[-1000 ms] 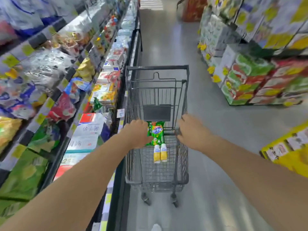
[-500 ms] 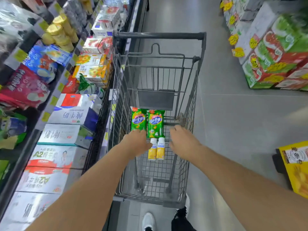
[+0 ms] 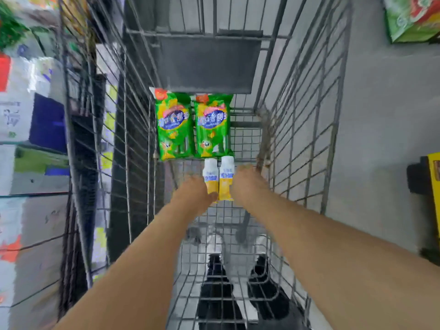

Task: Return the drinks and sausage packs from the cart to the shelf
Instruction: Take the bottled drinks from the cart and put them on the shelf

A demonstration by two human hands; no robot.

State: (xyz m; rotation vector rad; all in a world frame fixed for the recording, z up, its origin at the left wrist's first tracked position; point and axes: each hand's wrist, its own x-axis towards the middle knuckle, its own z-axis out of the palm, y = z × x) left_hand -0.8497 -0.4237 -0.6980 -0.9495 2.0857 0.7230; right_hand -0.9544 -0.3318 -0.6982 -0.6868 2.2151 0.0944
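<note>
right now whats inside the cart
Two green sausage packs lie side by side on the cart floor, two yellow drink bottles just nearer. The left hand covers one bottle's lower end.

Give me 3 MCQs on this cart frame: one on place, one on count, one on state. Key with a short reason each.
1. Where do the two drink bottles lie relative to the sausage packs?
A. On top of the packs
B. On the cart floor, on the person's side of the packs
C. Outside the cart

2. How many green sausage packs are in the cart?
A. One
B. Two
C. Four

3. What is the state of the items?
A. All are in the cart, none lifted out
B. Both drinks are on the shelf
C. The packs are held above the cart

Key:
1 B: the bottles lie on the wire floor just below the packs in the head view.
2 B: two green packs lie side by side.
3 A: the left hand and right hand are down at the bottles; the grip is too blurred to judge.
</note>
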